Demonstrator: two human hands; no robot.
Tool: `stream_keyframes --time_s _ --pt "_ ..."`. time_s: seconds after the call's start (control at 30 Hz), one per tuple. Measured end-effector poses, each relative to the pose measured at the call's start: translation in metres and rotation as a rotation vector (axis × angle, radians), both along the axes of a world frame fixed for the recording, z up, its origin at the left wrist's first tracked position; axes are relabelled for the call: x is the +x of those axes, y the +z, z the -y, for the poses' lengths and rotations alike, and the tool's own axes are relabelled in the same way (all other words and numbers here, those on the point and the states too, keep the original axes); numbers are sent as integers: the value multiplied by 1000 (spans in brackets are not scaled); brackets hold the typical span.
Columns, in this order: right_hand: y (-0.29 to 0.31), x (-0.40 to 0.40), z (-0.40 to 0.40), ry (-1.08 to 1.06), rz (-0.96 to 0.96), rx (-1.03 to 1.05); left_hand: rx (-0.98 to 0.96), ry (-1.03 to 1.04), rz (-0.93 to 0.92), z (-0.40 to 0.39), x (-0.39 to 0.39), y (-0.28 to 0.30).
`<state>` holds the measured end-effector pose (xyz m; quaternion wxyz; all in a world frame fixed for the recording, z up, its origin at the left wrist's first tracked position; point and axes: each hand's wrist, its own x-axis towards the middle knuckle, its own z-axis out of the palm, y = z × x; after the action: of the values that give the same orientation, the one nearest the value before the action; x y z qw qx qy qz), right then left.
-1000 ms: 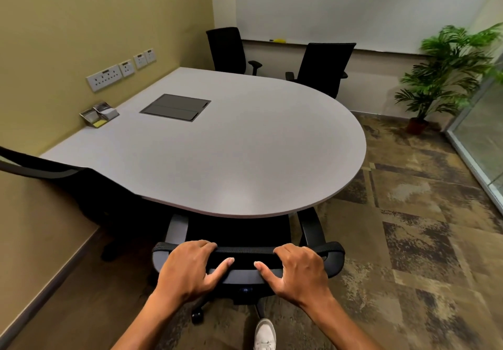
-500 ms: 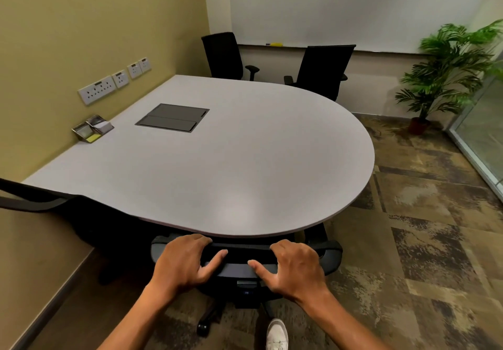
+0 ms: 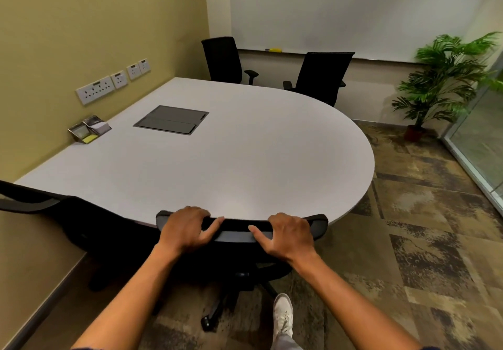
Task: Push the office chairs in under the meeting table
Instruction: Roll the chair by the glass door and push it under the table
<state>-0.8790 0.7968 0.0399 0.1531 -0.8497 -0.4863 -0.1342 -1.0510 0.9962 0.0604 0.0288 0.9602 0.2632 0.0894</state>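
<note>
- meeting table: matte grey top, rounded end, dark rectangular hatch inset
- near office chair: black backrest, top rail touching the table's near edge; seat hidden under it
- left hand, right hand: curled over the rail, thumbs splayed inward, arms extended

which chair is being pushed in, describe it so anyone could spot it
Start at the big grey meeting table and go to its near, rounded edge. The chair there has its backrest top against that edge, the only one with a left hand and right hand gripping it.
</note>
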Motion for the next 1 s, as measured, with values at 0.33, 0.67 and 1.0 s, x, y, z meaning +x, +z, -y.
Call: stream_keyframes --time_s 0.33,0.67,1.0 --pt "-2 12 -4 -6 9 31 14 0 -19 -1 9 -4" --pt "1 14 -7 -4 -8 18 0 -4 -60 0 10 5" --pt "15 1 -3 -11 -111 -172 -6 56 -9 11 1 9"
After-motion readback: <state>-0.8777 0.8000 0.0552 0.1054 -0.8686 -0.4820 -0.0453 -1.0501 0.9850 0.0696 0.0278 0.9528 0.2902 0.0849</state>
